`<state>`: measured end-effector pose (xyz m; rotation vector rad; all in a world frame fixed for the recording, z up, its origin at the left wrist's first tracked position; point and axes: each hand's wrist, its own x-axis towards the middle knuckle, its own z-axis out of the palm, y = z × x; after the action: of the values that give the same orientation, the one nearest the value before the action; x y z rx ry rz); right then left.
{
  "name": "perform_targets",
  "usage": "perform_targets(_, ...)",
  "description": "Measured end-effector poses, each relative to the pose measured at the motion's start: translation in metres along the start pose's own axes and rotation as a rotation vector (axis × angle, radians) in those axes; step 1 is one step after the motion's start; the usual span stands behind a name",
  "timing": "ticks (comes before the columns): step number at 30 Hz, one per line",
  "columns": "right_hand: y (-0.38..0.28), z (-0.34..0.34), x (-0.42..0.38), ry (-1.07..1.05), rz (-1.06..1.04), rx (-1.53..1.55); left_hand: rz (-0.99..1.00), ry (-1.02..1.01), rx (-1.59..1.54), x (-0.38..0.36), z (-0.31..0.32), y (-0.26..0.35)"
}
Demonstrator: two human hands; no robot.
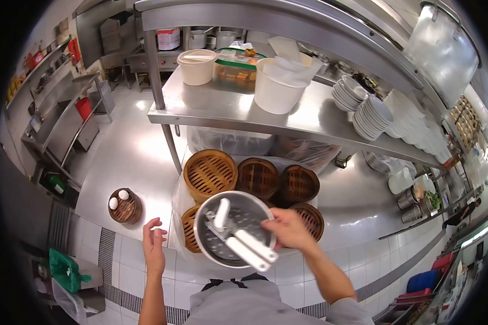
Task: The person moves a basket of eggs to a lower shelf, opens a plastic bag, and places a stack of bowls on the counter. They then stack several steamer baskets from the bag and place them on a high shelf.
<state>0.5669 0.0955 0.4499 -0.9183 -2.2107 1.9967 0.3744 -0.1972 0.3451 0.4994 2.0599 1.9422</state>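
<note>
— So, what's the right hand (288,230) got hold of?

— A round perforated metal tray (230,227) carrying three pale rolls (248,248). The fingers are clamped on its right rim, and it hangs tilted above the bamboo steamer baskets (257,179) on the steel counter (130,157).

— And the left hand (153,245)?

— Empty, fingers spread apart, hovering just off the counter's near edge, between the tray and a small steamer with two white buns (124,206) standing apart to the left.

— What could go wrong, do you think?

— My worry is that one-sided hold. With the tray gripped at a single edge and sloping, the rolls could slide toward the low side and off — or the tray could swing and knock the stacked baskets beneath it.

— What about the surroundings?

— A commercial kitchen: shiny stainless counter, white tiled front below it, and an overhead shelf (228,111) bearing white tubs (276,84) and stacks of white plates (371,116). Plastic-wrapped goods sit under the shelf behind the baskets; more steel racks line the far left wall.
</note>
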Motion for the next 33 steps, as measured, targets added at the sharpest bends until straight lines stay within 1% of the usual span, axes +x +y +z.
perform_targets(1, -0.026, -0.017, -0.020, 0.079, 0.055, 0.037, 0.028, 0.007, 0.006, 0.002, 0.000, 0.006)
perform_targets(2, -0.040, -0.042, -0.033, 0.129, 0.065, -0.012, 0.054, 0.022, -0.022, 0.003, 0.003, 0.012)
perform_targets(3, -0.044, -0.068, -0.042, 0.172, -0.042, 0.007, 0.059, 0.006, -0.026, 0.003, 0.007, 0.018)
perform_targets(5, -0.083, -0.103, -0.066, 0.302, -0.085, -0.017, 0.035, -0.071, -0.077, 0.002, 0.015, 0.033)
perform_targets(6, -0.074, -0.134, -0.061, 0.357, -0.181, -0.017, 0.029, -0.070, -0.152, 0.000, 0.025, 0.040)
perform_targets(7, -0.088, -0.148, -0.065, 0.394, -0.209, 0.035, 0.041, -0.074, -0.156, -0.002, 0.035, 0.044)
perform_targets(8, -0.091, -0.171, -0.061, 0.408, -0.235, 0.071, 0.008, -0.157, -0.206, -0.005, 0.043, 0.048)
perform_targets(9, -0.102, -0.185, -0.058, 0.478, -0.251, 0.025, -0.026, -0.241, -0.254, -0.008, 0.053, 0.051)
perform_targets(10, -0.112, -0.198, -0.057, 0.491, -0.245, -0.035, -0.015, -0.289, -0.273, -0.011, 0.064, 0.057)
perform_targets(11, -0.120, -0.209, -0.054, 0.501, -0.235, -0.095, -0.012, -0.288, -0.271, -0.013, 0.075, 0.063)
perform_targets(12, -0.124, -0.216, -0.044, 0.498, -0.239, -0.093, -0.009, -0.352, -0.321, -0.015, 0.087, 0.068)
perform_targets(13, -0.122, -0.221, -0.026, 0.579, -0.287, -0.047, -0.008, -0.415, -0.369, -0.017, 0.099, 0.073)
perform_targets(14, -0.118, -0.225, -0.009, 0.659, -0.330, 0.002, -0.027, -0.442, -0.395, -0.018, 0.109, 0.075)
perform_targets(15, -0.117, -0.225, 0.006, 0.653, -0.326, 0.007, -0.031, -0.438, -0.389, -0.022, 0.117, 0.078)
perform_targets(17, -0.118, -0.227, 0.033, 0.664, -0.298, 0.096, 0.015, -0.512, -0.389, -0.026, 0.134, 0.082)
perform_targets(18, -0.115, -0.233, 0.042, 0.649, -0.302, 0.094, 0.038, -0.508, -0.410, -0.031, 0.142, 0.087)
perform_targets(19, -0.113, -0.236, 0.053, 0.636, -0.328, 0.147, 0.039, -0.484, -0.408, -0.034, 0.147, 0.087)
perform_targets(21, -0.114, -0.236, 0.074, 0.577, -0.346, 0.193, 0.146, -0.465, -0.293, -0.043, 0.151, 0.085)
perform_targets(23, -0.112, -0.244, 0.082, 0.610, -0.389, 0.256, 0.117, -0.407, -0.259, -0.051, 0.148, 0.082)
perform_targets(25, -0.105, -0.245, 0.083, 0.606, -0.413, 0.275, 0.184, -0.368, -0.127, -0.059, 0.137, 0.072)
perform_targets(26, -0.094, -0.254, 0.090, 0.599, -0.455, 0.277, 0.174, -0.321, -0.108, -0.062, 0.132, 0.070)
perform_targets(27, -0.079, -0.258, 0.090, 0.586, -0.577, 0.258, 0.150, -0.230, -0.085, -0.065, 0.124, 0.070)
perform_targets(29, -0.068, -0.251, 0.072, 0.756, -0.588, 0.259, 0.061, -0.133, -0.016, -0.075, 0.108, 0.068)
perform_targets(30, -0.059, -0.241, 0.065, 0.859, -0.657, 0.233, 0.046, -0.058, -0.049, -0.079, 0.100, 0.059)
perform_targets(32, -0.032, -0.222, 0.042, 0.727, -0.875, 0.106, 0.029, 0.073, -0.017, -0.085, 0.079, 0.050)
perform_targets(33, -0.018, -0.203, 0.037, 0.710, -0.843, 0.020, 0.031, 0.136, 0.004, -0.088, 0.068, 0.047)
